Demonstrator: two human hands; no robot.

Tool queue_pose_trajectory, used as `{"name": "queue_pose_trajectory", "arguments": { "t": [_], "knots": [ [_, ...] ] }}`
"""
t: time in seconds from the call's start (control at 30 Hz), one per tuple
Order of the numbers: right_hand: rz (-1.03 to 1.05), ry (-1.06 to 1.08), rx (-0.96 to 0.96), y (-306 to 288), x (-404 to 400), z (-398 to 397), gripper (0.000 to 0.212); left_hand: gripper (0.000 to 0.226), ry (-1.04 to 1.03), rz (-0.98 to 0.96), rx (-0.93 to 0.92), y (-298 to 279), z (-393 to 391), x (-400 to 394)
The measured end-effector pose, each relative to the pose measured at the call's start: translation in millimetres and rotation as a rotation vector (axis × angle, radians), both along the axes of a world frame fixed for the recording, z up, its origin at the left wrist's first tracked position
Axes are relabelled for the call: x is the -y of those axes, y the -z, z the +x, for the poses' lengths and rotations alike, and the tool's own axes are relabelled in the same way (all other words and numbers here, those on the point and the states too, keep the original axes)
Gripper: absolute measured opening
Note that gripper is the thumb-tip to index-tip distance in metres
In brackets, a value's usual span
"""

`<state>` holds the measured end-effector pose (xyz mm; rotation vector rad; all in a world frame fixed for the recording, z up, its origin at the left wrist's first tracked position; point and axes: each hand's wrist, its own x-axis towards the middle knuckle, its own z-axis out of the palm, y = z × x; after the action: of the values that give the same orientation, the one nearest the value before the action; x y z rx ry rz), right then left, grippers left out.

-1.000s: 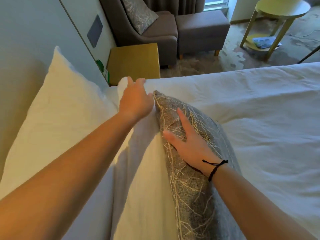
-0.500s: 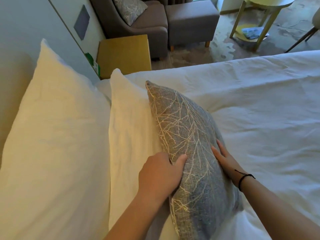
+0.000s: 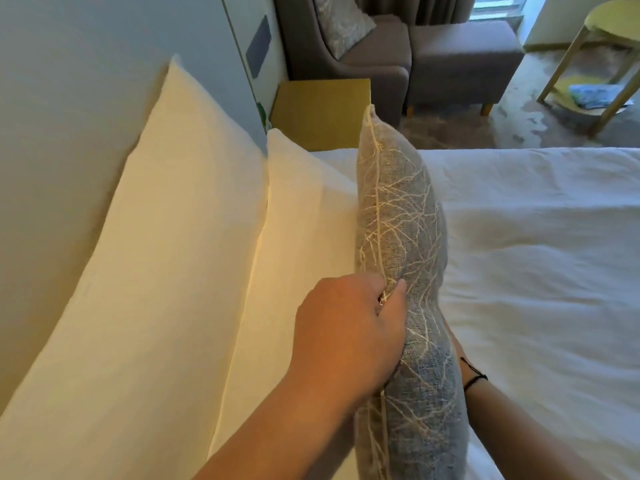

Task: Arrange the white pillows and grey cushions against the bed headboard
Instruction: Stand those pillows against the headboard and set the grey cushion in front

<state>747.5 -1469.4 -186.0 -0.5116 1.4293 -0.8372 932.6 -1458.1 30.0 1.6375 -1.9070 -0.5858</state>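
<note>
Both forearms are bare, with no sleeves in view. A thin black cord bracelet (image 3: 475, 377) with a small knot circles the right wrist (image 3: 479, 393).

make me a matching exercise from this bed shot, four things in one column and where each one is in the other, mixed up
Things
1. grey cushion
2. large white pillow
3. smaller white pillow
4. left hand

Places
A. leaning against the headboard, furthest from the open bed
B. gripping the near top seam of the cushion
C. standing on edge on the bed, in front of both pillows
D. between the big pillow and the cushion

Pairs: 1-C, 2-A, 3-D, 4-B
</note>
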Motion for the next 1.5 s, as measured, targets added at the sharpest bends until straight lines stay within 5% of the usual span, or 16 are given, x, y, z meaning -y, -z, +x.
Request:
{"name": "queue_pose_trajectory", "arguments": {
  "t": [0.17, 0.27, 0.43, 0.57, 0.7, 0.83, 0.97, 1.13, 1.3, 1.5],
  "knots": [
    [-0.02, -0.147, -0.125, 16, 7, -14, 0.07, 0.055, -0.006, 0.301, 0.132, 32, -11, 14],
    [0.07, -0.092, -0.061, 11, 3, -25, 0.052, 0.057, -0.066, 0.189, 0.141, 36, -12, 6],
    [0.228, -0.019, -0.096, -45, -21, -42, 0.076, 0.045, -0.128, 0.094, 0.217, 26, 16, -42],
    [0.104, 0.016, -0.14, -105, -26, -46, 0.065, 0.069, -0.172, 0.327, 0.204, 34, 53, -110],
    [-0.194, -0.119, -0.42, -172, -9, -26, 0.059, 0.079, -0.219, 0.421, 0.207, 37, 69, -152],
    [-0.679, -0.391, -0.935, -232, 5, 25, 0.042, 0.065, -0.321, 0.437, 0.207, 35, 73, -173],
    [-0.93, -0.993, -1.007, -253, 12, 105, 0.034, 0.056, -0.436, 0.465, 0.186, 44, 75, -196],
    [-0.896, -1.716, -1.298, -214, 8, 178, 0.036, 0.064, -0.568, 0.651, -0.042, 52, 68, -217],
    [-0.748, -1.802, -1.441, -184, 20, 182, 0.039, 0.028, -0.547, 0.604, -0.424, 52, 79, -217],
    [-0.698, -2.043, -1.258, -187, 20, 187, 0.039, 0.019, -0.676, 0.606, -0.503, 75, 80, -218]
  ]
}}
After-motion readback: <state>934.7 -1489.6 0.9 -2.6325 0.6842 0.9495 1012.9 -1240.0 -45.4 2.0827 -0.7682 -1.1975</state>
